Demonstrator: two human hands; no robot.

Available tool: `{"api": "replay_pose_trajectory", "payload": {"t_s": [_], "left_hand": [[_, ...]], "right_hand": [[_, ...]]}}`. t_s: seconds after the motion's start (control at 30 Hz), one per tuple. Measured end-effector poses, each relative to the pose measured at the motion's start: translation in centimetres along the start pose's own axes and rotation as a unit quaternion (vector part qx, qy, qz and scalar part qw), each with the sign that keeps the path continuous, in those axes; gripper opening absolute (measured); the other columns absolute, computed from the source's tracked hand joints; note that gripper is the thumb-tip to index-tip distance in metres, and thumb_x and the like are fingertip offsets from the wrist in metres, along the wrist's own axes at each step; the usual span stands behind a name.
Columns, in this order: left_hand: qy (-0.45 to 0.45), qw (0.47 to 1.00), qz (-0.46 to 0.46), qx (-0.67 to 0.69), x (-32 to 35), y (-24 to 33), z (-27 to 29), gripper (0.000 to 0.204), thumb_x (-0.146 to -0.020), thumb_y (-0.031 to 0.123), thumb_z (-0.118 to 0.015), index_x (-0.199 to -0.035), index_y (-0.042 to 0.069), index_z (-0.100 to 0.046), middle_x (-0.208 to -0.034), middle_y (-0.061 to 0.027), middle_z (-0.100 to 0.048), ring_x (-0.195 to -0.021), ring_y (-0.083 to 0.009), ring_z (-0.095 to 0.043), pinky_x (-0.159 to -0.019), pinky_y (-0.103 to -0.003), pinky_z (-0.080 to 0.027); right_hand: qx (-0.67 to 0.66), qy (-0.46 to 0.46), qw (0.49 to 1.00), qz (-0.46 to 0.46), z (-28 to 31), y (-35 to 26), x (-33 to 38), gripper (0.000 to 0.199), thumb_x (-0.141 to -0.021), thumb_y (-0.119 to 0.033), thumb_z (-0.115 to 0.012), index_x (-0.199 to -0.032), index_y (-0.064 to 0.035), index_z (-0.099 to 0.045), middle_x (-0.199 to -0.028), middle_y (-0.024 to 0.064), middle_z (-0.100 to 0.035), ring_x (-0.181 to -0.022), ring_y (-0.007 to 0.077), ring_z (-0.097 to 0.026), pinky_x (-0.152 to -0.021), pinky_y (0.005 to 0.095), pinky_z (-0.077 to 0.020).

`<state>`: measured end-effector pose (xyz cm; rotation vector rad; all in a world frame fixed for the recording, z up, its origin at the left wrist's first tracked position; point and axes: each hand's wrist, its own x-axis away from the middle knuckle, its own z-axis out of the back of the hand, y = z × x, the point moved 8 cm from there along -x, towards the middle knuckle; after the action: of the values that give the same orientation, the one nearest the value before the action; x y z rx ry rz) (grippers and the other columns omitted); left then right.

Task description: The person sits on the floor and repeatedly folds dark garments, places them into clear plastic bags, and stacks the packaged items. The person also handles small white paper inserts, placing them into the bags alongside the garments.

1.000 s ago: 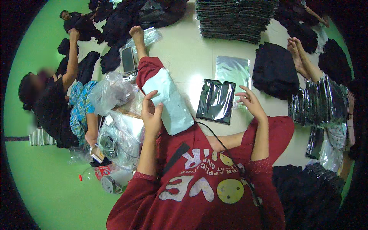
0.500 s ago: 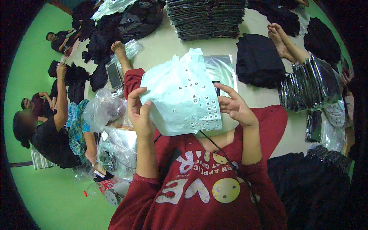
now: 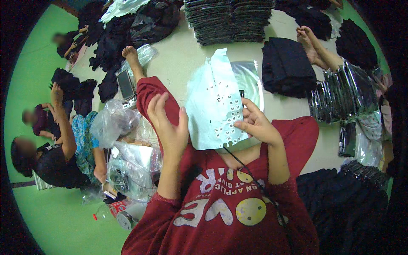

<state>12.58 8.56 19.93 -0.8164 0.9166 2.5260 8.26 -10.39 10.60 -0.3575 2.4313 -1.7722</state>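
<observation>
A pale blue-green sheet with a torn top edge and many small round white stickers (image 3: 208,110) hangs in front of my chest. My right hand (image 3: 258,123) pinches its right edge between thumb and fingers. To the left of the sheet, my left hand (image 3: 168,121) is raised with fingers apart and holds nothing. Behind the sheet lies a shiny clear and silvery plastic packet (image 3: 251,78), partly covered. A thin black cord (image 3: 244,161) runs down across my red shirt.
Folded black cloth (image 3: 287,68) lies ahead to the right, near a row of plastic-wrapped black packets (image 3: 340,95). A tall stack of packets (image 3: 229,21) stands at the far middle. Crumpled clear bags (image 3: 131,170) and a phone (image 3: 125,84) are on the left, where a co-worker (image 3: 53,161) sits.
My left hand has let go of the sheet's left side and opened. The sheet has turned and shifted right, now held by my right hand alone.
</observation>
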Motion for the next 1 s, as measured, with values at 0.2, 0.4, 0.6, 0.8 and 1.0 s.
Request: {"api": "replay_pose_trajectory", "payload": {"t_s": [0.2,0.4,0.6,0.8,1.0], "left_hand": [[-0.118,0.973,-0.062,0.191,3.1,5.1,-2.7,0.027,-0.067,0.004,-0.069,-0.092,0.001,-0.060,-0.091,-0.0134,-0.055,-0.083,-0.0277,-0.054,-0.073,-0.034,-0.044],[-0.174,0.954,-0.022,0.243,3.9,4.5,-5.4,0.022,-0.073,0.007,-0.067,-0.093,0.000,-0.059,-0.089,-0.0135,-0.057,-0.079,-0.0261,-0.059,-0.069,-0.032,-0.047],[-0.272,0.875,0.168,0.364,5.4,2.1,-8.4,0.022,-0.076,0.008,-0.067,-0.094,-0.001,-0.060,-0.085,-0.0101,-0.060,-0.074,-0.0176,-0.059,-0.068,-0.027,-0.048],[-0.361,0.761,0.283,0.459,6.4,1.9,-10.0,0.020,-0.077,0.006,-0.066,-0.096,-0.001,-0.060,-0.083,-0.0026,-0.060,-0.075,-0.0083,-0.056,-0.069,-0.020,-0.046],[-0.365,0.708,0.316,0.516,6.6,2.3,-9.9,0.018,-0.079,0.005,-0.065,-0.095,-0.001,-0.061,-0.084,-0.0031,-0.061,-0.076,-0.0077,-0.056,-0.069,-0.020,-0.046]], "right_hand": [[0.046,0.030,0.998,0.010,0.0,-0.1,-0.2,0.059,-0.084,-0.012,-0.058,-0.132,-0.0041,-0.024,-0.102,0.0064,-0.058,-0.065,0.0021,-0.051,-0.044,0.0135,-0.0382],[0.074,0.048,0.996,-0.022,0.1,0.9,0.0,0.055,-0.086,-0.009,-0.054,-0.133,-0.0034,-0.024,-0.103,0.0066,-0.057,-0.068,0.0033,-0.052,-0.047,0.0154,-0.0407],[0.101,0.051,0.993,-0.015,0.3,0.6,0.3,0.057,-0.086,-0.007,-0.053,-0.134,-0.0028,-0.023,-0.107,0.0089,-0.055,-0.070,0.0043,-0.052,-0.049,0.0162,-0.0425],[0.134,0.029,0.990,-0.034,0.5,0.1,1.0,0.059,-0.085,-0.005,-0.053,-0.136,-0.0036,-0.022,-0.109,0.0097,-0.055,-0.073,0.0055,-0.053,-0.050,0.0165,-0.0436],[0.068,0.011,0.997,-0.024,0.2,-0.1,1.1,0.058,-0.085,-0.004,-0.053,-0.135,-0.0043,-0.024,-0.108,0.0095,-0.055,-0.076,0.0058,-0.054,-0.052,0.0163,-0.0439]]}}
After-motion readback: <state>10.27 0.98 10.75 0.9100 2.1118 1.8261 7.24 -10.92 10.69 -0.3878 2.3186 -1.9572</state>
